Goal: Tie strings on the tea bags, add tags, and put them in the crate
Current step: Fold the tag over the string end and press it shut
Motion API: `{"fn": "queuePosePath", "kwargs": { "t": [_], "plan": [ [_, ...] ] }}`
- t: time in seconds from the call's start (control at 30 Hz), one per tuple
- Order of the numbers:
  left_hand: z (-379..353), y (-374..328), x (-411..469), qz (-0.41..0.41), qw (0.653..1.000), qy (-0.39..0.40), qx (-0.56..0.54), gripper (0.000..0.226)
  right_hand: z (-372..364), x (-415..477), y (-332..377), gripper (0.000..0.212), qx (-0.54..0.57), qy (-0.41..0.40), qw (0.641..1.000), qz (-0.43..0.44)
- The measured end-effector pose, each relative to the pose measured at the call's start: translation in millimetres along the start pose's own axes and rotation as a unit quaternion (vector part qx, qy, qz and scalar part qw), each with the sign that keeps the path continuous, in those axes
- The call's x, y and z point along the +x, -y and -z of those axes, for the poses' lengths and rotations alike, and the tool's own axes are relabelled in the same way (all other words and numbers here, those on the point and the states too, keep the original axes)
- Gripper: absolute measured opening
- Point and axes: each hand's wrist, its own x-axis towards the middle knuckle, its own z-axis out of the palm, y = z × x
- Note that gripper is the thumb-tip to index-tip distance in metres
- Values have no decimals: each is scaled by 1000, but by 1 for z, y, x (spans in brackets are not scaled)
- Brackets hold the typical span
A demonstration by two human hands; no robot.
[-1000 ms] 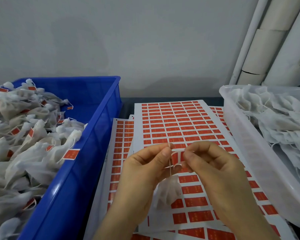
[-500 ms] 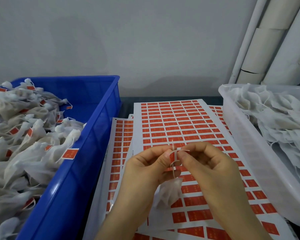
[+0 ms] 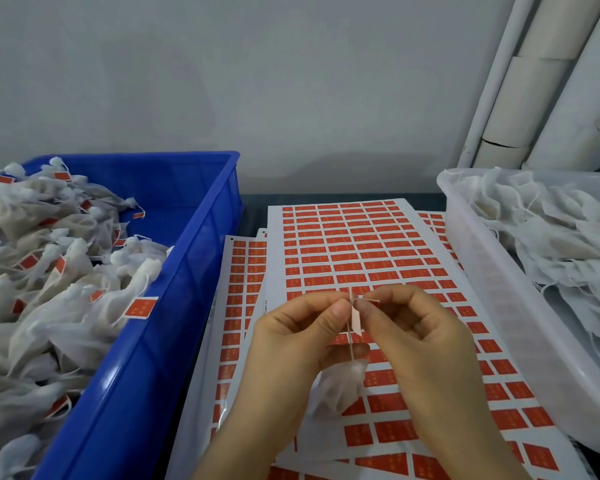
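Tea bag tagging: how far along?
Done: blue crate piled with tagged bags. In hand: left hand and right hand pinch a tag onto the string of one tea bag hanging below. Left: crating it, plus a white tub of untagged bags.

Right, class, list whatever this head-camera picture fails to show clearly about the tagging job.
All head view.
1. Print on the red label sheets: too small, blurred.
2. Where the tag meets the string: covered by the pinching fingertips of the left hand and right hand.
3. Tea bag: partly behind the left hand.
4. Blue crate: cut by left and bottom edges.
5. White tub: cut by right edge.
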Motion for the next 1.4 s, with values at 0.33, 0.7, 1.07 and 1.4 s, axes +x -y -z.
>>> {"fn": "queuePosePath", "kwargs": {
  "t": [0.33, 0.7, 1.07, 1.4],
  "plan": [
    [-3, -4, -4, -30, 999, 26, 37, 26, -2, -2, -3, 13, -19, -42, 999, 10],
    [-6, -4, -4, -71, 996, 35, 50, 22, -2, -3, -2, 26, -44, -50, 997, 49],
    [-4, 5, 0, -77, 991, -36, 106, 35, 3, 3, -3, 34, -68, -49, 996, 13],
    [-4, 6, -2, -103, 977, 19, 187, 38, 7, 8, -2, 22, -78, 44, 996, 6]
  ]
}}
